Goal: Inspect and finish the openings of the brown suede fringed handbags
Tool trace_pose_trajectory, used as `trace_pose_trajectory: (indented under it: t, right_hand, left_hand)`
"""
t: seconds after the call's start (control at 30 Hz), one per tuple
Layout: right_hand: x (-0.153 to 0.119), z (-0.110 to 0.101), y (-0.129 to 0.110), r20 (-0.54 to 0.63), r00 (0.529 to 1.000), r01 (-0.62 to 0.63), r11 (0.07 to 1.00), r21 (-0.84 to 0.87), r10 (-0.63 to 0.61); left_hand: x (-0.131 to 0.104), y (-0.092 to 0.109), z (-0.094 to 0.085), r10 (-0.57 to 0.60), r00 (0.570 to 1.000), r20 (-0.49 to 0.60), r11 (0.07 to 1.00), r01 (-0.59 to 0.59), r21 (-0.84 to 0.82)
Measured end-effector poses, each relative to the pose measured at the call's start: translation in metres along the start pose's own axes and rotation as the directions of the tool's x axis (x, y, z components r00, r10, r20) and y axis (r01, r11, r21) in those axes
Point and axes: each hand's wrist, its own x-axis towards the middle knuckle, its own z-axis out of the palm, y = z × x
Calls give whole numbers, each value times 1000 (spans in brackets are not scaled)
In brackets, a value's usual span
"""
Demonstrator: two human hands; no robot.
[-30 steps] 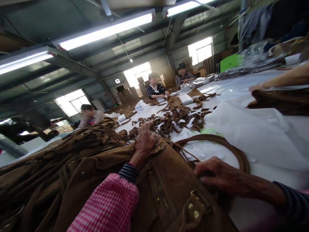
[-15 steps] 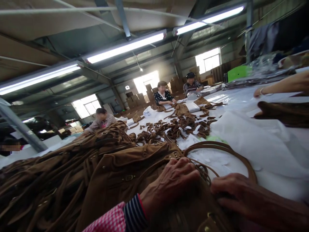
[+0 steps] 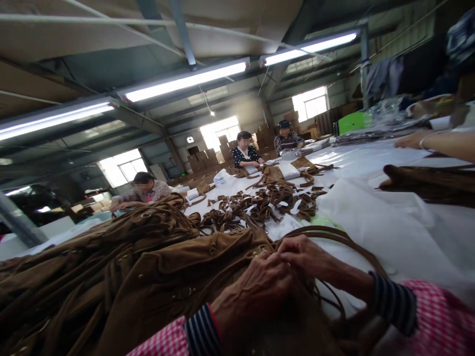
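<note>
The white bench (image 3: 361, 157) is spread through the centre and right of the frame. Along the left and lower left, brown bags (image 3: 77, 269) are heaped, and at the right the bench is partly covered by a crumpled white sheet (image 3: 382, 212). At the lower centre, against the heap, a brown bag (image 3: 300, 324) is covered by both hands, its lower part lost in shadow. Beyond it, near the middle, brown straps (image 3: 260, 202) are tangled together with white slips. The left hand (image 3: 256, 284) is laid over the bag with its fingers curled down. The right hand (image 3: 309, 259) is held close against the left, its fingers drawn narrow; whether anything is pinched by either cannot be made out. At the upper right, a co-worker's hand (image 3: 410, 140) is rested near the bench. By the left knuckles, a metal buckle (image 3: 259, 250) is partly hidden.
</note>
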Motion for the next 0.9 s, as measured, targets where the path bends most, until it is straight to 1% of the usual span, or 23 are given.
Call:
trace_pose_trajectory:
  t: [0.07,0.17,0.2,0.27,0.37,0.4,0.47,0.53,0.6,0.67,0.7,0.73,0.8,0.83,0.9]
  right_hand:
    - [9,12,15,-42,996,-74,997,17,75]
    - [14,19,27,-71,992,-104,994,41,107]
    - [14,19,28,-62,991,-115,990,82,120]
    - [13,17,26,-45,982,-169,961,218,183]
    - [10,14,21,-58,954,-243,875,418,293]
    - [9,13,20,-56,950,-251,859,447,307]
    - [8,13,20,-44,955,-244,863,442,293]
    - [8,13,23,-26,976,-188,904,383,214]
    - [7,14,26,-30,998,-49,956,288,61]
    - [4,16,28,-30,995,102,986,133,-99]
    - [1,17,28,-17,988,153,988,35,-152]
    - [-2,17,27,5,983,183,981,-66,-183]
    - [-8,19,22,51,982,186,952,-242,-179]
    - [-10,20,18,67,984,177,933,-314,-165]
    - [-13,22,9,87,985,170,886,-432,-147]
  left_hand:
    - [-5,-5,-3,-46,999,22,999,46,4]
    - [-10,-6,-9,-98,995,34,994,100,-48]
    - [-11,-5,-10,-104,994,26,992,106,-67]
    - [-9,-2,-11,-109,994,9,989,109,-97]
    - [-2,0,-11,-86,996,27,988,89,-124]
    - [1,0,-12,-72,997,37,989,76,-125]
    - [5,-3,-13,-41,998,51,992,47,-118]
    - [8,-8,-15,-10,998,57,994,16,-106]
    - [10,-14,-21,7,998,62,996,-2,-85]
    - [8,-18,-32,14,998,54,998,-10,-56]
    - [5,-20,-39,17,999,50,999,-15,-46]
    - [1,-21,-48,24,998,49,999,-22,-43]
    - [-12,-23,-67,11,998,64,998,-7,-60]
    - [-20,-24,-76,-13,997,79,997,19,-75]
    - [-35,-25,-92,-101,987,124,989,113,-96]
